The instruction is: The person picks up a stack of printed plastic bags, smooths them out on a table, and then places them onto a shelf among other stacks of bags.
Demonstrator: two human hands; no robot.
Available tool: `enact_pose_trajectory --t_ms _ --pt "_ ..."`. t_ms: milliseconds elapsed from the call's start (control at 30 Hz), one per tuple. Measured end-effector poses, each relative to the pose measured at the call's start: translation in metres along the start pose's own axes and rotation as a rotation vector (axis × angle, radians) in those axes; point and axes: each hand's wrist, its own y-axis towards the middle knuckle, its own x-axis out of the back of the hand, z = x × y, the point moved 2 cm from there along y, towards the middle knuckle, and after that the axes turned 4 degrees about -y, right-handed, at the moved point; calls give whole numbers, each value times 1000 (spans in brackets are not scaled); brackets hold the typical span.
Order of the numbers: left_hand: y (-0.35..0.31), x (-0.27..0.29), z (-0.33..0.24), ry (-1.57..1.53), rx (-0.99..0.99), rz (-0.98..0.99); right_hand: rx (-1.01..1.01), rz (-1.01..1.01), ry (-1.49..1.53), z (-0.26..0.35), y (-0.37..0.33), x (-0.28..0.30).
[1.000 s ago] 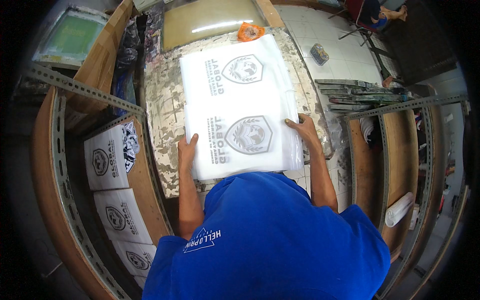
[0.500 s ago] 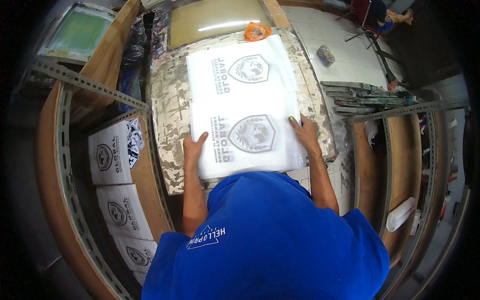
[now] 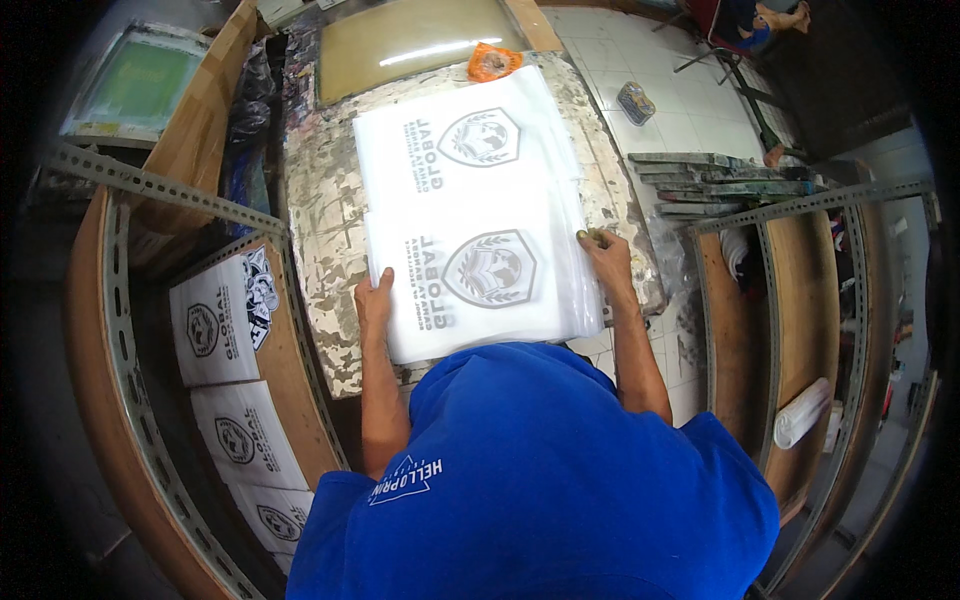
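In front of me a stack of white printed plastic sheets (image 3: 470,335) lies on a worn, paint-stained worktable (image 3: 325,240). Each top sheet carries a grey shield emblem and lettering. A second stack of the same kind (image 3: 540,100) lies just beyond, meeting the near one. My left hand (image 3: 374,303) grips the near stack's left edge, thumb on top and fingers mostly hidden. At the right edge, my right hand (image 3: 608,262) has its thumb and fingertips pinched together on the sheet edges, which look translucent and slightly fanned there.
Metal-framed shelves (image 3: 122,300) on the left hold more printed sheets (image 3: 245,435). Shelving (image 3: 790,330) on the right holds a white roll (image 3: 802,413). An orange bag (image 3: 493,62) and a framed screen (image 3: 420,40) lie at the table's far end. Another person's feet (image 3: 785,18) show far right.
My right thumb has gone from lying on the top sheet to a pinch at its edge. The stack's right edges now show more spread. My left hand stays at the left edge.
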Motion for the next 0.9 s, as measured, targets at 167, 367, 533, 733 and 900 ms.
enact_pose_trajectory --t_ms 167,367,533,733,900 --pt "-7 -1 -14 20 -23 -8 8 -27 50 -4 2 -2" --pt "-3 1 -8 17 -33 1 69 -83 -77 2 -2 0" --pt "-6 -1 -11 0 -48 43 202 -129 -304 15 -8 -10" --pt "-11 -2 -15 -4 -115 37 235 98 -469 49 -25 -13" --pt "-11 -4 -18 29 -130 45 269 85 -425 39 -23 -22"
